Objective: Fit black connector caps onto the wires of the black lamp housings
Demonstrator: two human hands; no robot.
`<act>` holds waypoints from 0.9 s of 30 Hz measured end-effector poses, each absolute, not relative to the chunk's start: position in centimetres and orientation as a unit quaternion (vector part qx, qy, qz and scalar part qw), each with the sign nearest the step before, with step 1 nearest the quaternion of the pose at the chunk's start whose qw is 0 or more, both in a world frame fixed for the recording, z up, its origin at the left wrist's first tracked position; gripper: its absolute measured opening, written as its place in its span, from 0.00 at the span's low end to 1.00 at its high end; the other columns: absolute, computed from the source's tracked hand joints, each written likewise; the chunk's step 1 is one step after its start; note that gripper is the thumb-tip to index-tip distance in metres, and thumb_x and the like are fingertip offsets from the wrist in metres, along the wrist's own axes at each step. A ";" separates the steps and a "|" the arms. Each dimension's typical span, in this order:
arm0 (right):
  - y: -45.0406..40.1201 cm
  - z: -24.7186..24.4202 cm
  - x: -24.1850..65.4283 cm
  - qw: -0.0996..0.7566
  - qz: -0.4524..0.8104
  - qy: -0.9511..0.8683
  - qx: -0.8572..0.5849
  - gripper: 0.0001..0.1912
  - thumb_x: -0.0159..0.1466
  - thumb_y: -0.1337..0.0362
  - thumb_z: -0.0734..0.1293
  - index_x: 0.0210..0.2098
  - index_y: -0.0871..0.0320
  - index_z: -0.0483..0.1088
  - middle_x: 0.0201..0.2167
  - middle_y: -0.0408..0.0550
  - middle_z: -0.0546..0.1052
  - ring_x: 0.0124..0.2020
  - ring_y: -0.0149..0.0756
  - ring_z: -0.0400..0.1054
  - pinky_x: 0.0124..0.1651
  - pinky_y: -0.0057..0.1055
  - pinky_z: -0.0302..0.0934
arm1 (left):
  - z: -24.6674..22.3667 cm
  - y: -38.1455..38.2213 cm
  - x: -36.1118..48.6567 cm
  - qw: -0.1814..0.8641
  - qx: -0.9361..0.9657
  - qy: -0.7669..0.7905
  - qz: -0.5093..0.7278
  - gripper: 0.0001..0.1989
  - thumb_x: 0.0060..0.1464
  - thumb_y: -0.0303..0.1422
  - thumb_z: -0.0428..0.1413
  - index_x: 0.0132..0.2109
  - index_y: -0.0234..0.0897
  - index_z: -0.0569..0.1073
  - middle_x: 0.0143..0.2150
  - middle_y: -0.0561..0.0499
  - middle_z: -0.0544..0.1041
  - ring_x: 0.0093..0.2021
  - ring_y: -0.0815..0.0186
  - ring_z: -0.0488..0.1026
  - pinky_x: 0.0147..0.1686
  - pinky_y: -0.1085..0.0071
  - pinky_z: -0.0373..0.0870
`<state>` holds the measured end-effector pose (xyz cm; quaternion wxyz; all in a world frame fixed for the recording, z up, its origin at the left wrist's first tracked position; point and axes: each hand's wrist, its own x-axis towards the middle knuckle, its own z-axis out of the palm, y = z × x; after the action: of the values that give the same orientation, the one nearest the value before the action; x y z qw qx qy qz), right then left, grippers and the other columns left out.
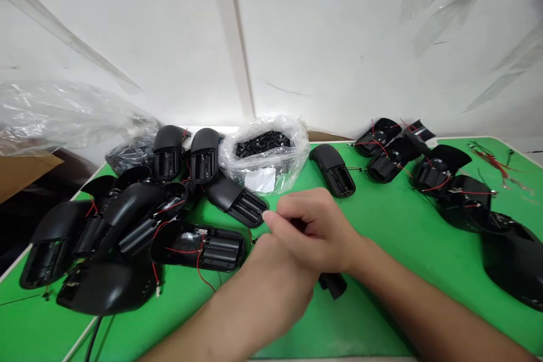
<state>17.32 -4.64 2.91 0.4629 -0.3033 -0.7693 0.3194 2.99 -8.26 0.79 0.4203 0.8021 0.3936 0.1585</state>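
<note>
My right hand [311, 232] sits over my left hand [275, 271] at the middle of the green work mat [365, 317]. Its fingers are closed on a small dark part, mostly hidden. A black cylindrical piece [333, 285] sticks out below my hands, and I cannot tell whether either hand holds it. The nearest item is a black plastic housing with a ribbed compartment [237, 201], just beyond my right fingertips. To the left lies an open black housing with red wires [199, 248].
Black housings, many with red wires, are heaped at left and spread along the right. A clear plastic bag of small black parts [263, 144] stands at the back, against a white wall [339, 39]. Loose red wires [492, 161] lie at the far right corner.
</note>
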 end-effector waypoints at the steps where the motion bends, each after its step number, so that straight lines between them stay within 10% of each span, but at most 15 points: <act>1: -4.4 3.0 17.7 0.468 0.338 -0.754 -0.314 0.25 0.68 0.65 0.65 0.19 0.57 0.48 0.17 0.36 0.48 0.21 0.24 0.43 0.25 0.29 0.40 | 1.9 -7.9 2.8 0.417 0.811 0.384 0.144 0.21 0.51 0.25 0.56 0.53 0.38 0.77 0.51 0.42 0.80 0.53 0.53 0.76 0.48 0.62 0.74; 7: -2.1 3.3 20.4 0.600 0.455 -0.555 -0.353 0.18 0.71 0.57 0.66 0.27 0.58 0.72 0.22 0.42 0.71 0.23 0.29 0.61 0.24 0.27 0.54 | 6.2 -4.5 2.0 0.566 0.680 0.420 0.202 0.15 0.56 0.30 0.60 0.51 0.39 0.76 0.41 0.50 0.80 0.40 0.65 0.77 0.39 0.71 0.72; 10: -1.9 3.3 20.6 0.593 0.462 -0.583 -0.310 0.11 0.72 0.59 0.67 0.45 0.55 0.80 0.44 0.48 0.82 0.46 0.37 0.75 0.42 0.30 0.69 | 6.2 -3.8 2.3 0.614 0.541 0.460 0.344 0.17 0.53 0.34 0.66 0.50 0.38 0.74 0.36 0.53 0.78 0.34 0.68 0.74 0.37 0.72 0.72; 14: -2.4 3.2 20.1 0.518 0.487 -0.636 -0.300 0.16 0.73 0.56 0.66 0.58 0.49 0.77 0.58 0.45 0.79 0.62 0.42 0.70 0.65 0.41 0.65 | 5.9 -4.1 2.9 0.673 0.430 0.470 0.376 0.13 0.50 0.30 0.66 0.41 0.36 0.71 0.27 0.57 0.71 0.26 0.72 0.69 0.29 0.75 0.68; 27: -2.2 2.8 20.1 0.493 0.502 -0.643 -0.304 0.20 0.73 0.49 0.66 0.59 0.48 0.76 0.59 0.46 0.78 0.62 0.46 0.70 0.62 0.43 0.68 | 5.2 -4.1 2.5 0.668 0.475 0.445 0.362 0.14 0.50 0.27 0.65 0.44 0.36 0.72 0.31 0.54 0.77 0.31 0.65 0.79 0.34 0.69 0.77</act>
<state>20.12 -2.21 2.79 0.4931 -0.3041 -0.6425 0.5015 2.52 -4.13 5.21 0.6678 0.4749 0.4448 0.3616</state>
